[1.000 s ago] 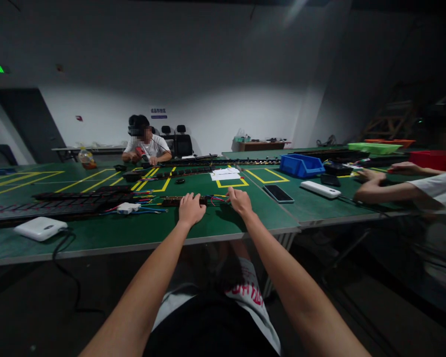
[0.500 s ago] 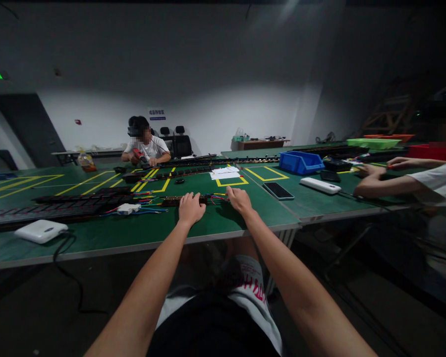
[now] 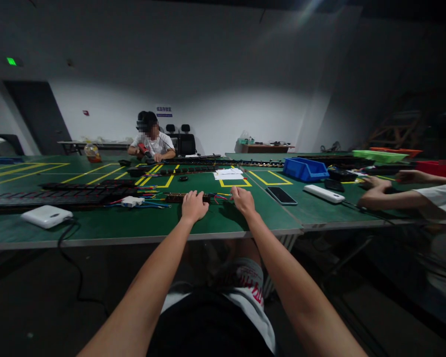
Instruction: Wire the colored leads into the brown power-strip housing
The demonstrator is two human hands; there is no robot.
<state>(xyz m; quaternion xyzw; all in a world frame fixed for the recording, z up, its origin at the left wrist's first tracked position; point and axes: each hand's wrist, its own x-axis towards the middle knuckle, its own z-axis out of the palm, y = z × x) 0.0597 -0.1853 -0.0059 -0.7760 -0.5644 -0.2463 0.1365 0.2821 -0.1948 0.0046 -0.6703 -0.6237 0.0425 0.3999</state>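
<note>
A narrow dark strip-shaped part [image 3: 174, 198] with coloured wires [image 3: 218, 197] at its right end lies on the green table [image 3: 223, 223]. My left hand [image 3: 195, 206] lies over the strip, its fingers bent down around the right part of it and holding it against the table. The wires, yellow, red and blue among them, run from there to my right hand [image 3: 243, 200]. That hand is closed in a pinch on the wire ends; its fingertips are partly hidden. Left of the strip lie more dark strips [image 3: 74, 197] with loose coloured wires and a white connector [image 3: 132, 201].
A phone [image 3: 281, 195], white power bank [image 3: 324, 194] and blue bin [image 3: 306, 169] stand to the right. At left lies a white device [image 3: 47, 216] with a black cable. One co-worker [image 3: 152, 139] sits across the table; another person's arms [image 3: 390, 191] reach in from the right.
The view has shifted slightly, so the whole scene sits a little further right. Both hands keep their places on the strip and wires.
</note>
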